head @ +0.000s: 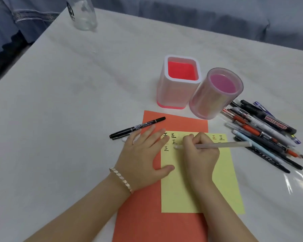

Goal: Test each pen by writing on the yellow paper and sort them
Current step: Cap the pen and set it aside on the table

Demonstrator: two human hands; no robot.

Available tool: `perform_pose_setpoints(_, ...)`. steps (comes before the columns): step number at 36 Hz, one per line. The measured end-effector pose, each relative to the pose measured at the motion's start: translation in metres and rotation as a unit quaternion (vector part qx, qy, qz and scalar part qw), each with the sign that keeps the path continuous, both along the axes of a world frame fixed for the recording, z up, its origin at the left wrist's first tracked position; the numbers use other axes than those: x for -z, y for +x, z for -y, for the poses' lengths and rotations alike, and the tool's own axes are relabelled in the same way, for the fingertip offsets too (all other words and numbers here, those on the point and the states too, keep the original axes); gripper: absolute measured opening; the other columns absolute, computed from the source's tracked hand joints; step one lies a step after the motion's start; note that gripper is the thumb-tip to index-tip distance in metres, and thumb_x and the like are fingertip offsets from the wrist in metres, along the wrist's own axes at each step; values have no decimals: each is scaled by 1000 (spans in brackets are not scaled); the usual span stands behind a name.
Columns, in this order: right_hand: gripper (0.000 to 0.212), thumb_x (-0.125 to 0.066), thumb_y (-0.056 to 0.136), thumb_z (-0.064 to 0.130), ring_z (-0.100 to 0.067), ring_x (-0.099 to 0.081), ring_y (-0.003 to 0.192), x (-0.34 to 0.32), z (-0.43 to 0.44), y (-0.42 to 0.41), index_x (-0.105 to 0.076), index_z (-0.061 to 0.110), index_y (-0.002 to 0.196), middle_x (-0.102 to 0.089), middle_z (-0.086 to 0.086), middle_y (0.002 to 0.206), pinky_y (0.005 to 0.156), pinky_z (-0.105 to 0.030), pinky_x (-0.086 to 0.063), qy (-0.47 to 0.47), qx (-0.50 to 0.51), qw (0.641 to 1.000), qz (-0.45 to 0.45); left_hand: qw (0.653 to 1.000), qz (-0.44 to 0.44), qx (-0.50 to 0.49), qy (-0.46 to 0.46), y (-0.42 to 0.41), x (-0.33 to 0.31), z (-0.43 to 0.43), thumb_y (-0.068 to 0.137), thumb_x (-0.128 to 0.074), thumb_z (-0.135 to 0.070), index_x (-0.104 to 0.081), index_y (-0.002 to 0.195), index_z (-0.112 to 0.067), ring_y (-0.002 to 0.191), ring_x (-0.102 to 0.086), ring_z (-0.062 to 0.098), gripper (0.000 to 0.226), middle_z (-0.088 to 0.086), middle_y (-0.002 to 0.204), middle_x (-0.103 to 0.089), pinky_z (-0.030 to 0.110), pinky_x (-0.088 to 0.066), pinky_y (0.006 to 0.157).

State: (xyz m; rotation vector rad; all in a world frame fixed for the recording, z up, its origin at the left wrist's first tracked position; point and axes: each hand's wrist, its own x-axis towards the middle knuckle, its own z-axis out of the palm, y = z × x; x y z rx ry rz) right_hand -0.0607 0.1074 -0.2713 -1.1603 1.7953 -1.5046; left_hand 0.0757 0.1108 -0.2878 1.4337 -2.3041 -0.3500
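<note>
- Yellow paper (196, 180) lies on orange sheet (147, 215); left hand (143, 154) rests flat, fingers straight, pinning it.
- Right hand (199, 152) grips pale pen (222, 145), tip on the paper.
- Risk: paper slides if the pinning hand lifts, smearing marks.

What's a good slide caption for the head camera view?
Right hand tests a pale pen on yellow paper while left hand holds it down.

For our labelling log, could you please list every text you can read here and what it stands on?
"WHITEBOARD": on the black marker in the pen pile.
"正": handwritten several times on the yellow paper.
Too small to read: print on the black pen overlapping the orange sheet; bottle label.
</note>
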Motion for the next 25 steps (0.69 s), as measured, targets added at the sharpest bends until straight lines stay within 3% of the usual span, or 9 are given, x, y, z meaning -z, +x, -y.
perform_pose_setpoints(3,31,-50,70,11,-6,-24,49,1,1,1,-27,5,50,-23,4,49,46,-12,-25,-4,-5,1000,-4,1000,-6,-6,1,0,0,-1,67,-46,-63,-59,122,-24,131,-37,15,69,-7,135,-50,41,-18,106)
perform_pose_setpoints(13,32,-50,71,11,-6,-28,44,3,3,2,-27,16,49,-30,2,47,46,-10,-26,-17,-32,998,-51,1000,-19,-9,8,-1,-1,-1,67,-47,-62,-59,122,-22,133,-36,15,69,-7,135,-50,41,-16,107)
perform_pose_setpoints(25,31,-49,69,8,-5,-25,45,0,1,1,-25,16,50,-25,3,47,45,-10,-25,-9,-28,999,-25,1000,-17,-10,14,-1,-1,-1,67,-46,-64,-58,123,-23,133,-35,15,71,-8,136,-49,40,-17,107)
